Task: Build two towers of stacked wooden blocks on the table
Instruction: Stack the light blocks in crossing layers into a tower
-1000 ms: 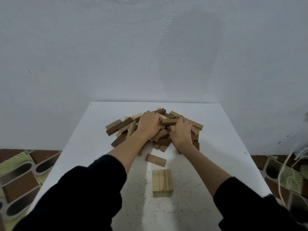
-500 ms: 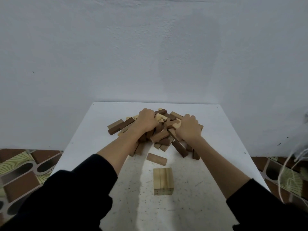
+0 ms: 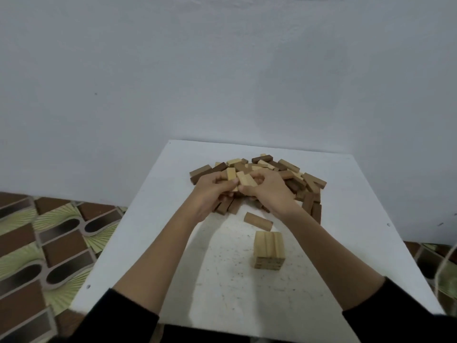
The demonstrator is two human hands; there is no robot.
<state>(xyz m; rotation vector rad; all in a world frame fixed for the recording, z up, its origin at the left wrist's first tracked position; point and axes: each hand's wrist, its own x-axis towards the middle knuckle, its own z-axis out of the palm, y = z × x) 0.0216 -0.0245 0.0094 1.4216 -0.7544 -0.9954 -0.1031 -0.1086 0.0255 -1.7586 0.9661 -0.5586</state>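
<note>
A heap of light and dark wooden blocks lies at the far middle of the white table. My left hand and my right hand are together at the heap's near left side. Between them they hold light wooden blocks, two showing above the fingers. A low stack of light blocks, three side by side on top, stands nearer to me. One loose brown block lies flat between the stack and the heap.
A plain pale wall stands right behind the table. Patterned floor shows to the left and right, below the table edges. A thin cord hangs at the far right. My black sleeves fill the bottom corners.
My hands came back out of the heap towards its near left side and closed around light blocks. The head view shifted, so the table now sits further right.
</note>
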